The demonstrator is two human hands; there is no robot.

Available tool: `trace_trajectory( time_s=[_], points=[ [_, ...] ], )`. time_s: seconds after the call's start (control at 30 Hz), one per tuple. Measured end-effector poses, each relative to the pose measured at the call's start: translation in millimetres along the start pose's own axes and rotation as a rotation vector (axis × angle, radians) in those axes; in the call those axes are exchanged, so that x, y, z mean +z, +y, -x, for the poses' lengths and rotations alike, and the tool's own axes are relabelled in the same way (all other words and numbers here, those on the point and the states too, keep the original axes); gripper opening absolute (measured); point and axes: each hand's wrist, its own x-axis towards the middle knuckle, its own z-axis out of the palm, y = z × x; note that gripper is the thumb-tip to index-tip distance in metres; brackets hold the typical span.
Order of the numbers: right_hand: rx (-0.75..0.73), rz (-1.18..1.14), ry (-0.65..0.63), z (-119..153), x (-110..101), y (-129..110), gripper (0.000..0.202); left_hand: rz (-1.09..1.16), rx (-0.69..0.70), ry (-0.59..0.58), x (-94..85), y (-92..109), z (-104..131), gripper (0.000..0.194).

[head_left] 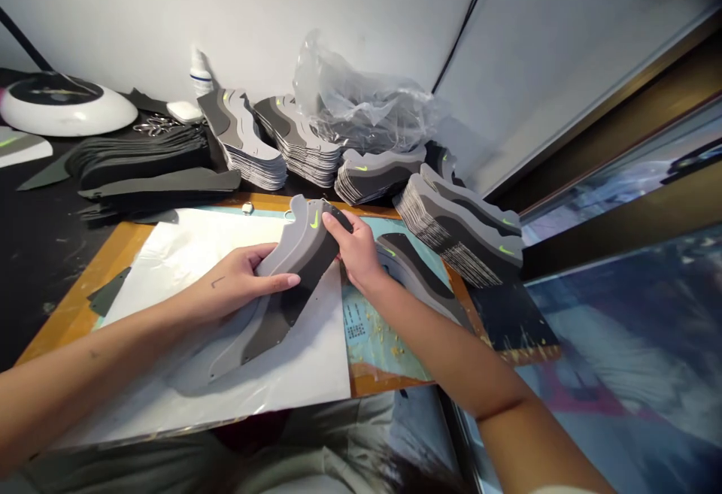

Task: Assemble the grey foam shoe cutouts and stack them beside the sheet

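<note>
Gripped at both edges, a grey-and-black shoe piece (296, 295) is slanted over the white paper (192, 253). Above that paper, the left hand (245, 283) reaches from the left, thumb flat on top, fingers tucked below; the right hand (353, 250) closes thumb and fingers on the upper end. Beyond the paper, a clear plastic bag (361, 99) shows indistinct dark contents; a white bottle's (200, 77) contents are hidden.

Matt shoe panel (301, 291), glossy plastic bag (366, 103)
</note>
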Motion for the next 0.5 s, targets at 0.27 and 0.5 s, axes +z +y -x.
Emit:
trace_trajectory(
  time_s=[0.27,0.5],
  points=[
    [-0.195,0.136,0.169,3.5,-0.5,-4.9,0.037,-0.191,0.124,0.161,-2.8,-1.6,-3.8,0.073],
    [-0.264,0.250,0.118,-1.4,-7.2,-24.9,0.039,-0.266,0.203,0.101,-16.0,-3.3,-3.8,0.077]
  ],
)
